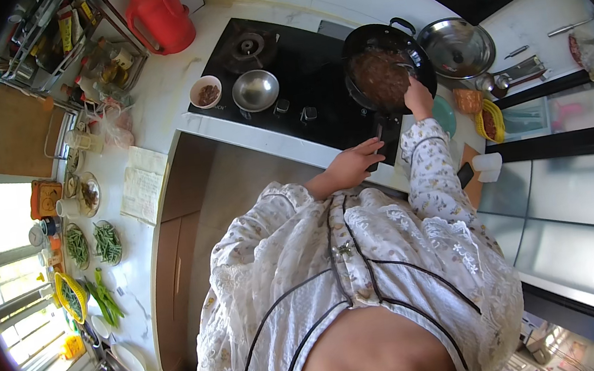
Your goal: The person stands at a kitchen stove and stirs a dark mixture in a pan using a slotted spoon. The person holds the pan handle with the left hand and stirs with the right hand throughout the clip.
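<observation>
A black wok (353, 88) sits on the right side of the gas hob, with brown minced food (379, 80) in a wet sauce spread over its bottom. My right hand (419, 99) reaches over the wok's near right rim and grips a metal utensil (405, 66); its lower end is in the food and its shape is hard to make out. Below the wok, my left hand (351, 166) is palm down around the wok's dark long handle (380, 127), near the counter's front edge. Part of that handle is hidden by the fingers.
Left on the black hob (312, 82) are a metal bowl (256, 90) and a small bowl of brown food (205, 92). A glass lid (456, 48) lies right of the wok, near a green plate (444, 116). Plates of cut green beans (108, 243) stand on the left counter.
</observation>
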Available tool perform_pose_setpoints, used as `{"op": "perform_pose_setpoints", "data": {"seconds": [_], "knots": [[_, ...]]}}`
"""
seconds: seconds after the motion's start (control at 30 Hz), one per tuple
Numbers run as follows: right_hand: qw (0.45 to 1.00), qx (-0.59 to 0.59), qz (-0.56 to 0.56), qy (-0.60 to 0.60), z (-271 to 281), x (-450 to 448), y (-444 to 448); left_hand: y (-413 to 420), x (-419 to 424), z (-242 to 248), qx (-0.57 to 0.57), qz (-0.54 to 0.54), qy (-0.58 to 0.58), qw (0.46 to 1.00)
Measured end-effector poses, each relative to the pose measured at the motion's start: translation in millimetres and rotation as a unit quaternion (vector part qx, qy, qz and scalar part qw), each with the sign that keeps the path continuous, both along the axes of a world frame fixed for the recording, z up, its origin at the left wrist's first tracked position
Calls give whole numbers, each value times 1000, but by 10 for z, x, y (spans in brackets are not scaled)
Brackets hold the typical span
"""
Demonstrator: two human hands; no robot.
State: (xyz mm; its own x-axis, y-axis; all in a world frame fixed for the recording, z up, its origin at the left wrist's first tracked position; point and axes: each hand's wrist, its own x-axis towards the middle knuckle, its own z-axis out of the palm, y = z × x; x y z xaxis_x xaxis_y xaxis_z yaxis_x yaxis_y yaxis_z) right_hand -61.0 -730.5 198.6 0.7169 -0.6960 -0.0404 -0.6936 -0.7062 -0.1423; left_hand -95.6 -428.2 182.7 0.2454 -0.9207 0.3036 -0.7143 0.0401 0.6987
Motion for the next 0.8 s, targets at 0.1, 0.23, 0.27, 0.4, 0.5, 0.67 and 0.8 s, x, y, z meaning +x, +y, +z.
{"op": "perform_pose_setpoints", "data": {"seconds": [0.1,0.23,0.27,0.4,0.5,0.67,0.8], "knots": [[1000,8,-7,17,16,-315,111,-8,4,16,-2,-2,11,1000],[999,14,22,34,207,-601,526,-27,16,-14,-7,3,20,1000],[998,5,50,25,165,-644,570,-16,17,-20,-3,5,24,1000],[998,36,54,11,208,-548,856,-15,21,17,-1,1,31,1000],[997,44,67,-9,231,-352,950,-18,31,38,-1,-1,33,999],[990,41,66,-118,49,-176,792,5,46,78,8,0,35,999],[972,124,10,-198,-126,-151,649,-1,43,77,11,-4,32,999]]}}
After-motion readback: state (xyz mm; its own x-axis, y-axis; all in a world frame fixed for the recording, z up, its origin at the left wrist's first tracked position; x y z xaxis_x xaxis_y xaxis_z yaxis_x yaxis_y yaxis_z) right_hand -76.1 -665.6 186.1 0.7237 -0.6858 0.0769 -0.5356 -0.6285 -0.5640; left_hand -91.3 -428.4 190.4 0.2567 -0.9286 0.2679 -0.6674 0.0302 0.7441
